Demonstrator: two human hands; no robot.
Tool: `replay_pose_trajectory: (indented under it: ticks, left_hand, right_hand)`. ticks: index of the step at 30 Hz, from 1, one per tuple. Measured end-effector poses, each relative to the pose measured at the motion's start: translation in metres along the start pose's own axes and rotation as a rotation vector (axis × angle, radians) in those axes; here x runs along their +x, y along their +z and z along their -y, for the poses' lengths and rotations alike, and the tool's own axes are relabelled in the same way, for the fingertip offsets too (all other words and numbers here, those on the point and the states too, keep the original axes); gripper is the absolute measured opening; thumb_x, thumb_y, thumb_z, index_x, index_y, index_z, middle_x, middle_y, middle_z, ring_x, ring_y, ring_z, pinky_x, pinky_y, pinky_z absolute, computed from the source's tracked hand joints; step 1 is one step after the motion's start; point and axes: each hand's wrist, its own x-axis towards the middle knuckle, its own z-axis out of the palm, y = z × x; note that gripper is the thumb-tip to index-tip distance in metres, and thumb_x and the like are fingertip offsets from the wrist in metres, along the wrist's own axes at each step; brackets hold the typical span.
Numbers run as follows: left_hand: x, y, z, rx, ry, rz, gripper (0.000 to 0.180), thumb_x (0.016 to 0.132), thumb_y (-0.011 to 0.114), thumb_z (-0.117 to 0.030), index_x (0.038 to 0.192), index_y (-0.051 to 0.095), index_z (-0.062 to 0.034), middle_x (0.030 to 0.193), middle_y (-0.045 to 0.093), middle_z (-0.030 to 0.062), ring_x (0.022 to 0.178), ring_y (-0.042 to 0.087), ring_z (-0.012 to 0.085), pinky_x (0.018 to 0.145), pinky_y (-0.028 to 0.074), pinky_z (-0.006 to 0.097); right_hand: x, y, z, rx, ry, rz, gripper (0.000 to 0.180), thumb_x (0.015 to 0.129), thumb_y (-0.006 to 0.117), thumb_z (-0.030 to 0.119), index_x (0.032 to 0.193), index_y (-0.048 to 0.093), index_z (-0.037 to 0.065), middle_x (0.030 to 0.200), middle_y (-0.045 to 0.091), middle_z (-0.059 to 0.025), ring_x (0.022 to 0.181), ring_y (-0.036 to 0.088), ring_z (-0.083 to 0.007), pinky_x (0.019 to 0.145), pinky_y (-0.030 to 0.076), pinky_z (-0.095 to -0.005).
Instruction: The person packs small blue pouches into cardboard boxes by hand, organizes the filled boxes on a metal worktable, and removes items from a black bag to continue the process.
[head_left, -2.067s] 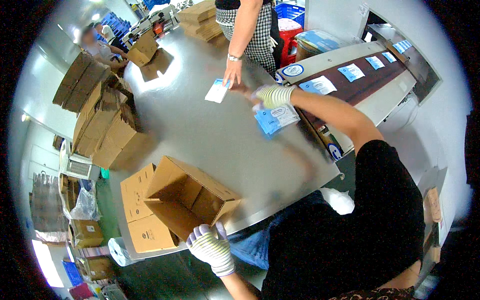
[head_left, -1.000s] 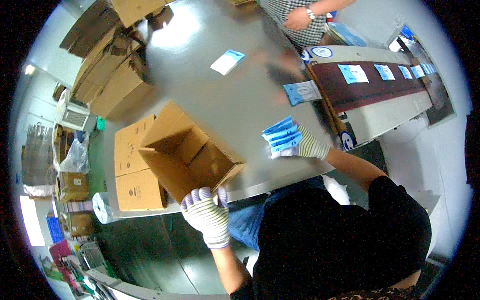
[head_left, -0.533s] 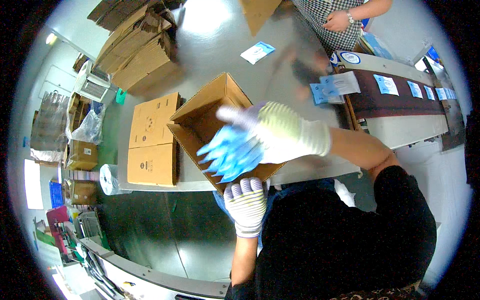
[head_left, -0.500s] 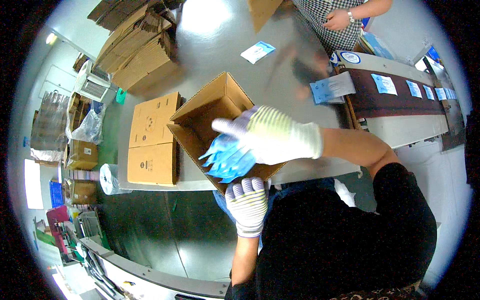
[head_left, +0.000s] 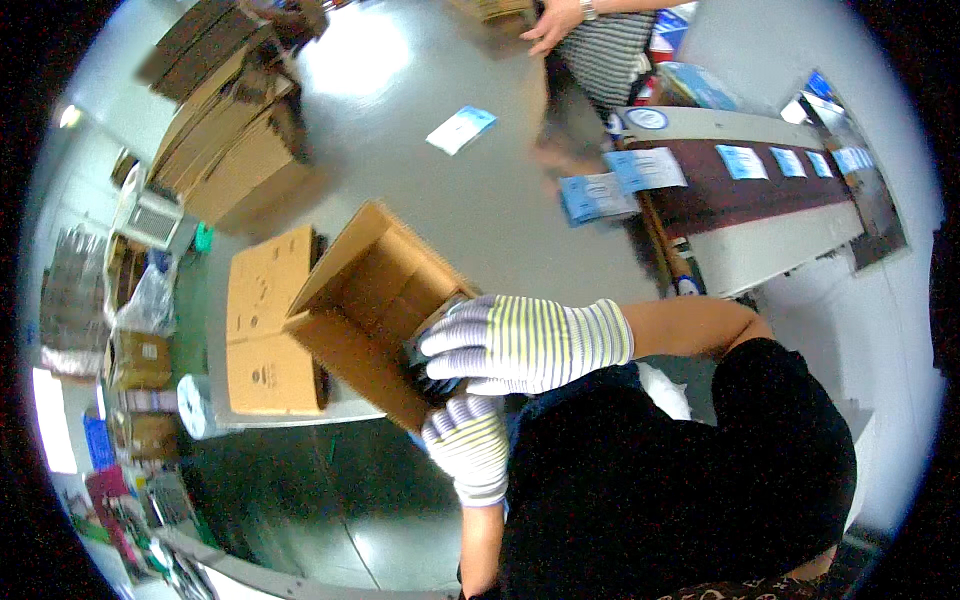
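An open cardboard box stands tilted at the table's near edge. My left hand, in a striped knit glove, grips the box's near rim. Over the near right side of the opening is my right hand, gloved alike, its fingers reaching down inside. Beneath those fingers a bunch of blue packets shows in part, dark in the box's shade; my right hand hides most of it, and its thumb is hard to make out.
Left of the box lie folded cartons, with stacked flat cardboard behind. One packet lies on the grey table. More packets overlap at the end of a dark conveyor belt. A co-worker's hand is at the far side.
My right hand has lowered the blue packets deeper into the box. Another packet has come off the belt onto the one at its end. The co-worker's hand has moved left; the whole view has shifted.
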Motion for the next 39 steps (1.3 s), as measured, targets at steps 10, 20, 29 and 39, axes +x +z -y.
replay_pose_trajectory:
  ticks: [10, 20, 29, 39]
  left_hand:
    - [0.014, 0.01, 0.005, -0.05, 0.009, -0.167, 0.025, 0.078, 0.065, -0.034, 0.077, 0.05, -0.0138, 0.069, 0.048, 0.0059, 0.067, 0.051, 0.0259, 0.062, 0.04, 0.04]
    - [0.019, 0.013, 0.007, -0.029, -0.033, -0.197, 0.024, 0.079, 0.066, -0.03, 0.073, 0.052, -0.0105, 0.068, 0.049, 0.0082, 0.065, 0.051, 0.0275, 0.062, 0.04, 0.04]
    - [0.02, 0.015, 0.006, -0.059, -0.074, -0.171, 0.026, 0.076, 0.067, -0.031, 0.078, 0.05, -0.0115, 0.067, 0.047, 0.008, 0.073, 0.053, 0.0304, 0.069, 0.042, 0.042]
    - [0.035, -0.014, 0.012, -0.121, -0.039, -0.252, 0.022, 0.081, 0.062, -0.035, 0.08, 0.058, -0.0136, 0.065, 0.051, 0.0053, 0.061, 0.053, 0.0253, 0.056, 0.042, 0.039]
  right_hand:
    - [-0.123, -0.055, -0.067, -0.336, 0.511, -0.069, 0.042, 0.086, 0.064, 0.03, 0.121, 0.054, 0.008, 0.118, 0.058, -0.0137, 0.11, 0.055, -0.0309, 0.095, 0.045, -0.0422]
    - [-0.158, -0.147, -0.13, -0.548, 1.015, 0.136, 0.043, 0.081, 0.064, 0.037, 0.109, 0.064, 0.004, 0.102, 0.067, -0.0161, 0.096, 0.063, -0.0325, 0.087, 0.049, -0.0414]
    - [-0.211, -0.179, -0.221, -0.434, 1.023, 0.201, 0.03, 0.087, 0.063, 0.028, 0.111, 0.064, 0.009, 0.105, 0.066, -0.0157, 0.1, 0.06, -0.0335, 0.09, 0.045, -0.0402]
    - [-0.153, -0.2, -0.235, -0.336, 1.055, 0.671, 0.039, 0.08, 0.068, 0.027, 0.113, 0.065, 0.006, 0.109, 0.066, -0.0178, 0.104, 0.063, -0.0311, 0.089, 0.049, -0.041]
